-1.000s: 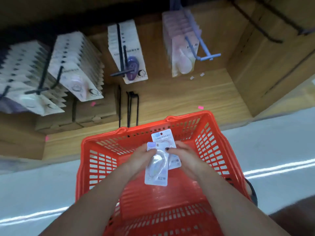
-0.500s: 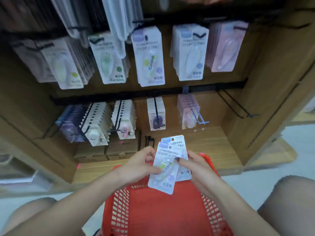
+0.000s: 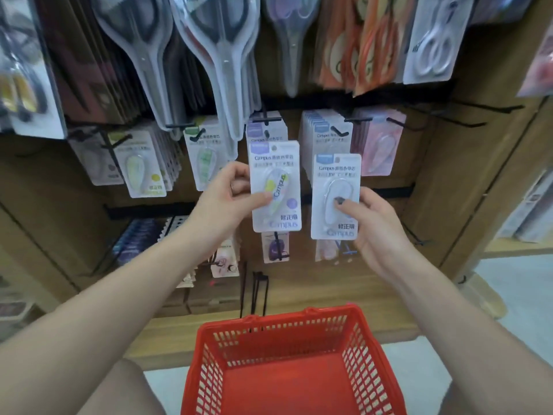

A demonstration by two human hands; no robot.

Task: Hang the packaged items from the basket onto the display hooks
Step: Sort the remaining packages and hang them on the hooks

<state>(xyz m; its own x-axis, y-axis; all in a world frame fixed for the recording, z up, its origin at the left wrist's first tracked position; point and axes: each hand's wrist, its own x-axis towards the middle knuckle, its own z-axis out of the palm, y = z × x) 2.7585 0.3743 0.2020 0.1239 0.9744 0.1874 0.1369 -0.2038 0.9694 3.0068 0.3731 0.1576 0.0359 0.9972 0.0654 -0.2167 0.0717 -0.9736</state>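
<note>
Here, a purple-topped pack (image 3: 276, 187) stands upright at 12 o'clock, pinched by the left hand (image 3: 230, 194) at its 9 o'clock edge. At 3 o'clock, apart, the right hand (image 3: 366, 218) grips a blue-topped pack (image 3: 335, 196), thumb on front. The red basket (image 3: 287, 330) sits at 6 o'clock.

left hand (image 3: 232, 191) covers the left edge of its pack (image 3: 275, 187), fingers behind it hidden. right hand (image 3: 369, 218) thumb hides part of its pack's (image 3: 335, 196) blister. scissor packs (image 3: 215, 52) cut by top edge. basket (image 3: 287, 333) near end cut by bottom edge. small print blurred.
</note>
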